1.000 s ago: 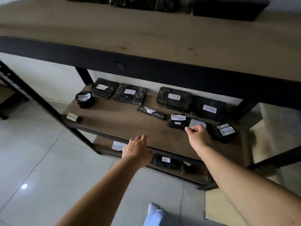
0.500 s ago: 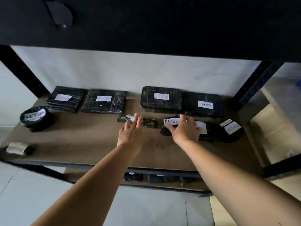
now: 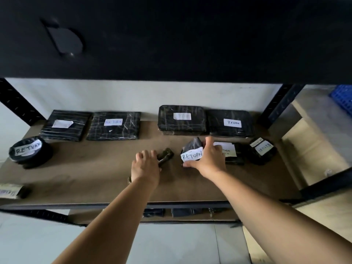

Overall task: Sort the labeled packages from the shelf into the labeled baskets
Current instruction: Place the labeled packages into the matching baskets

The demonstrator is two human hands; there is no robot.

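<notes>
Black-wrapped package (image 3: 192,150); white "RETURN" label.

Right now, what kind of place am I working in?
Likely a storeroom or parcel-sorting area: a metal-framed shelf holds black-wrapped packages labeled RETURN, and a blue plastic crate sits at far right.

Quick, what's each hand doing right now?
Left hand: closed around a small long dark wrapped package.
Right hand: gripping a small black plastic-wrapped package with a white RETURN label.
</notes>
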